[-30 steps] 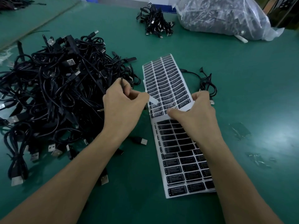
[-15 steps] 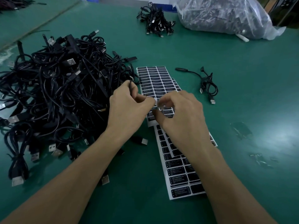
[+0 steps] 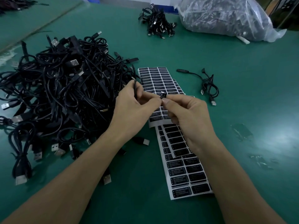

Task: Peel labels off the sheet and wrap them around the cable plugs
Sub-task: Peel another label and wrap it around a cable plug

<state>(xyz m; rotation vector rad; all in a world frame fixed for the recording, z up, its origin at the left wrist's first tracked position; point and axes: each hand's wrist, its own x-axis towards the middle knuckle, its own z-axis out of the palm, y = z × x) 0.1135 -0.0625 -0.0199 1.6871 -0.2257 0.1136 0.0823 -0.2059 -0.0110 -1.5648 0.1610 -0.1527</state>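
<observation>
1. One second ago the right hand (image 3: 187, 115) held up the far part of the white paper sheet of black rectangular labels (image 3: 155, 78). It has now let go, and this sheet lies flat again on the green table mat (image 3: 242, 78).
2. The right hand has come across to the left hand (image 3: 134, 109), and their thumbs now touch above the sheet.
3. Between the meeting fingertips stands one small black label (image 3: 163, 95), free of the sheet. The right hand pinches it with thumb and forefinger.
4. The left hand's fingers are curled around one thin black cable (image 3: 135, 88), whose end rises above its knuckles. The plug itself is hidden by the fingers.
5. In my judgement the peeling is done for this label and the wrapping around the plug is beginning.
6. Counted:
   - two hands, both busy;
   - one peeled label;
   - one held cable;
   - at least two label sheets, because a long white sheet nearer the person (image 3: 186, 173) lies partly under the first, and I cannot tell if there is a third;
   - one big heap of black USB cables (image 3: 61, 94) on the left, too many to count;
   - one small bundle of black cables (image 3: 157, 25) far away;
   - one loose coiled black cable (image 3: 208, 88) at the right of the sheets;
   - one clear plastic bag with dark contents (image 3: 226, 18).
</observation>
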